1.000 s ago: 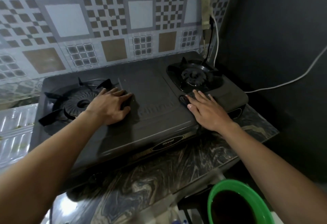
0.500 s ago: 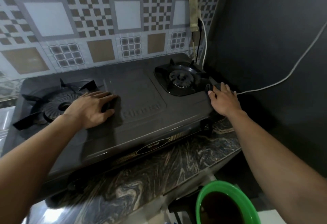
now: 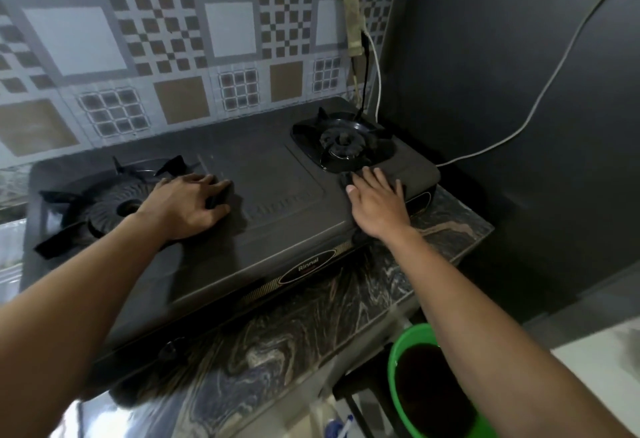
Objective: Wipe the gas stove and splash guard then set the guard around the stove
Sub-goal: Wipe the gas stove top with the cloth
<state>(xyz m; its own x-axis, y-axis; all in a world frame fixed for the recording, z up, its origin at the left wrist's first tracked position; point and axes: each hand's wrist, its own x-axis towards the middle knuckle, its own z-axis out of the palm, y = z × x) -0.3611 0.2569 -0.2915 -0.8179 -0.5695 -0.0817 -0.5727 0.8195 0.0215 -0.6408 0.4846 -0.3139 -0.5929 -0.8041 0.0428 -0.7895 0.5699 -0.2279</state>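
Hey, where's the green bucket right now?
Head view, lower right: the green bucket sits below the marble counter, by its right front corner, its rim partly hidden by the person's right forearm.

Left hand [image 3: 183, 205], right hand [image 3: 375, 203] on gas stove [image 3: 277, 188] (two-burner)

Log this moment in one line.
left hand: flat on gas stove, by left burner | right hand: flat on stove, by right burner

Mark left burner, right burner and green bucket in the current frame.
left burner [image 3: 107, 207]: head view, on the ribbed cap beside the left hand.
right burner [image 3: 343, 145]: head view, on the centre cap.
green bucket [image 3: 394, 358]: head view, on the left rim.
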